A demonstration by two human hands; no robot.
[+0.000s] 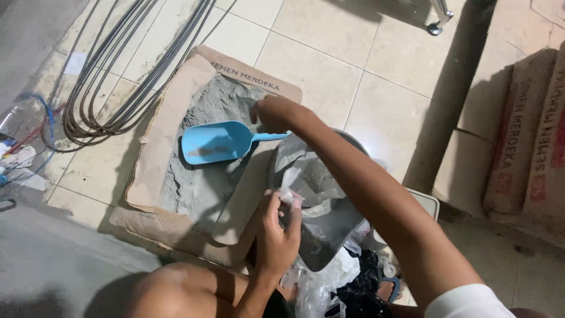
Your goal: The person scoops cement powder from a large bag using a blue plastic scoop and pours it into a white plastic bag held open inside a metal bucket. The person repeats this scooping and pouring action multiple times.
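Right hand [275, 113] closes round the handle of the light, stiff blue scoop [219, 142] over the cement sack [170, 118]; left hand [276, 232] pinches the flimsy clear bag [312, 182], grip it at the mouth

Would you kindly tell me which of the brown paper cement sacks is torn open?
The flat brown paper sack under the blue plastic scoop, with grey powder exposed; the sacks stacked at right remain closed.
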